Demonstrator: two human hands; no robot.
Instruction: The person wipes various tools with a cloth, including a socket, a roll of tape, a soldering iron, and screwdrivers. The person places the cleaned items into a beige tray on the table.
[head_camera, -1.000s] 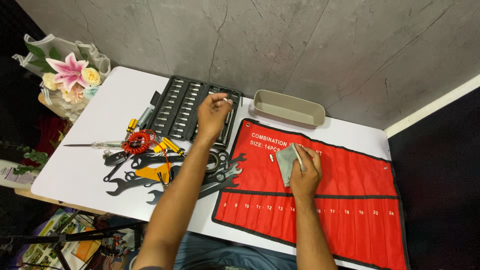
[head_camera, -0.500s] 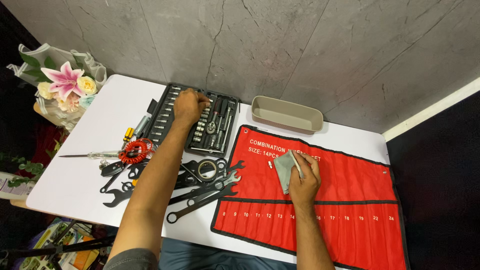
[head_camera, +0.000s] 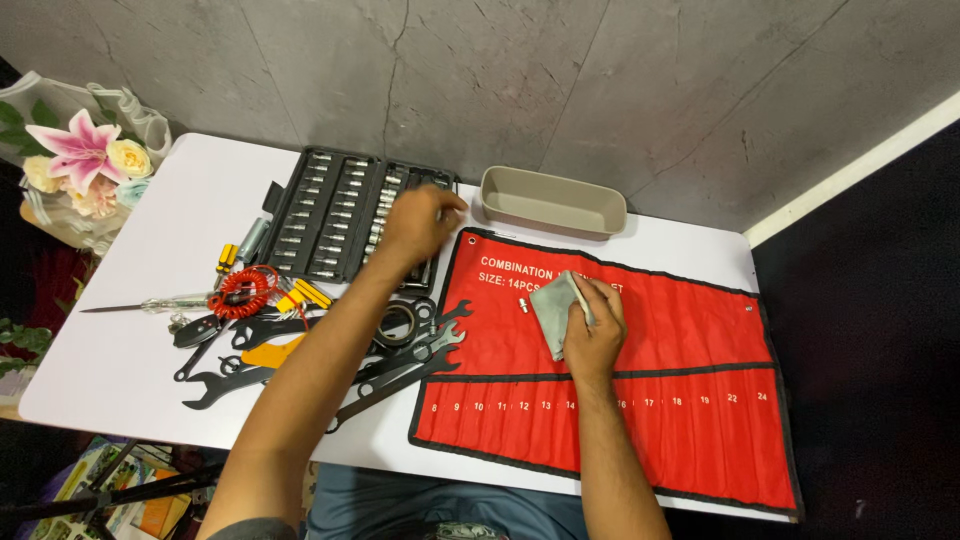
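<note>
the left hand (head_camera: 418, 222) hovers over the right part of the open black socket case (head_camera: 335, 214), fingers curled loosely together; whether it pinches anything cannot be told. the case lies with its long axis running from the near left up toward the wall, rows of small silver sockets lined along it. the right hand (head_camera: 592, 335) is closed on a folded grey cloth (head_camera: 553, 310) and a thin pale rod-like tool, both resting on the red tool roll (head_camera: 690, 360). the cloth's long axis runs roughly from the wall toward the person, tilted a little left at the top. a small silver bit (head_camera: 522, 306) lies on the roll just left of the cloth, standing along the same direction. the roll is spread flat across the right half of the white table (head_camera: 130, 350), long side left to right. a heap of dark wrenches (head_camera: 300, 350) lies near the front edge, left of the roll, beside an orange coiled cord (head_camera: 243, 291). a beige tray (head_camera: 550, 201) sits against the cracked grey wall (head_camera: 600, 90). flowers (head_camera: 80, 160) stand at the left corner.
</note>
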